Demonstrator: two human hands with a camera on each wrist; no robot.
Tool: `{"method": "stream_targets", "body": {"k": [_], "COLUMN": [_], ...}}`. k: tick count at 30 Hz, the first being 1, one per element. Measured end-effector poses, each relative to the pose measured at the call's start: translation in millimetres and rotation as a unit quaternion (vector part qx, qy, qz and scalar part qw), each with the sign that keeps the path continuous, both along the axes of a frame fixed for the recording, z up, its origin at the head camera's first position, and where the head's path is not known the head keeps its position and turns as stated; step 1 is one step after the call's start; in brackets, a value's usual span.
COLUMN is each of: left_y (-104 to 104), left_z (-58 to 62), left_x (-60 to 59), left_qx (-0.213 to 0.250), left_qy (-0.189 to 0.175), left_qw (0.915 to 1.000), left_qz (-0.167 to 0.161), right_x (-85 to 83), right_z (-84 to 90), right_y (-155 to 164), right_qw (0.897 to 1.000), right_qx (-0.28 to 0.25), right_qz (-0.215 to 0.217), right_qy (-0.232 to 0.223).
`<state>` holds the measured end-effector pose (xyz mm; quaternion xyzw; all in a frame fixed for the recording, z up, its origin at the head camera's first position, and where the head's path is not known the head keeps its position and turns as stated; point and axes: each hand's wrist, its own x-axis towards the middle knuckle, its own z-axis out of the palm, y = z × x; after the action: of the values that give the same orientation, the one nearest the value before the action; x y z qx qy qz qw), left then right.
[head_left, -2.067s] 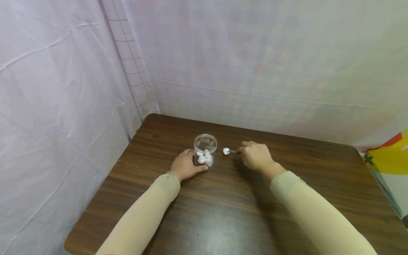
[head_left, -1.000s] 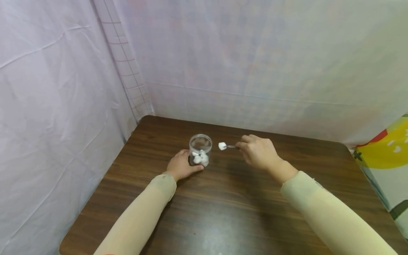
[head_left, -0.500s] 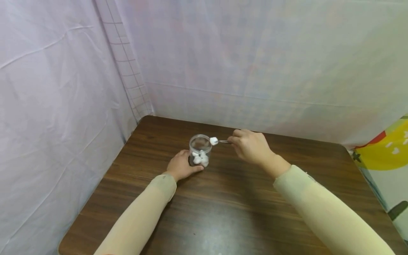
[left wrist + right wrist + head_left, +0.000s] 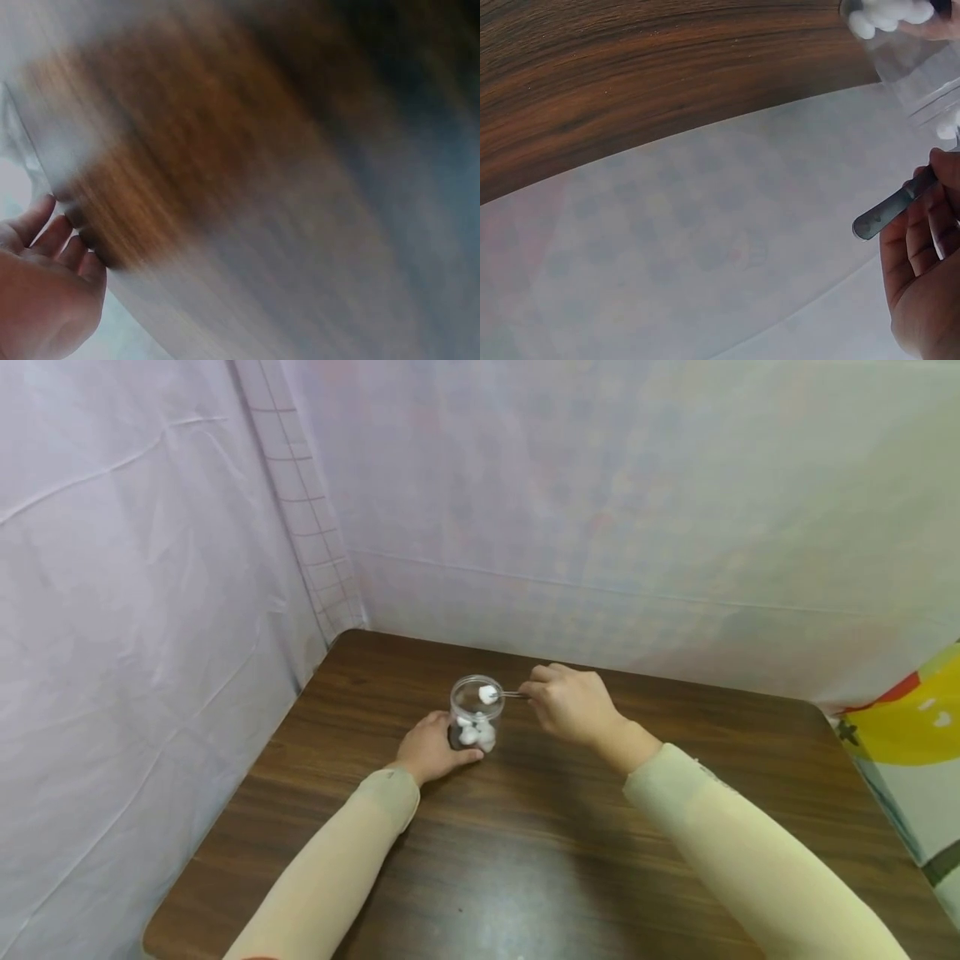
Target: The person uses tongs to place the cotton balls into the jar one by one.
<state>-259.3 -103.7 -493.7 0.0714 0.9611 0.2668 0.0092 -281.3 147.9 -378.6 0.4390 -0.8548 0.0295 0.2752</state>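
Observation:
A clear jar (image 4: 456, 703) stands upright on the table with several white cotton balls (image 4: 474, 733) in its lower part. My left hand (image 4: 432, 750) holds it from the left side, thumb across the front. From the right, my right hand (image 4: 573, 703) pinches metal tweezers (image 4: 514, 695) whose tips grip one cotton ball (image 4: 488, 694) at the jar's mouth. The right wrist view shows the wide end of the tweezers (image 4: 891, 213) sticking out of the fingers. Only part of my left hand (image 4: 56, 289) shows in the left wrist view.
The dark wood-grain table (image 4: 480, 843) has rounded corners. White cloth (image 4: 600, 510) hangs behind it and on the left side. A yellow and red printed patch (image 4: 911, 718) is visible past the right edge.
My right hand has lifted the tweezers and cotton ball from beside the jar and moved them left to its mouth. The left hand stays at the jar.

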Motion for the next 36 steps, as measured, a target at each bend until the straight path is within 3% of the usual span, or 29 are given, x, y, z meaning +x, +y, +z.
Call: {"method": "stream_targets", "body": {"k": [36], "left_y": [4.0], "left_z": [7.2], "left_x": [4.7], "left_qx": [-0.009], "left_qy": [-0.002], "left_qw": [1.0000], "left_qz": [0.002], "right_x": [0.9], "right_z": [-1.1], "right_y": [-0.3], "right_qw": [1.000], "right_qx": [0.014], "right_qz": [0.001], "right_qy": [-0.006]}}
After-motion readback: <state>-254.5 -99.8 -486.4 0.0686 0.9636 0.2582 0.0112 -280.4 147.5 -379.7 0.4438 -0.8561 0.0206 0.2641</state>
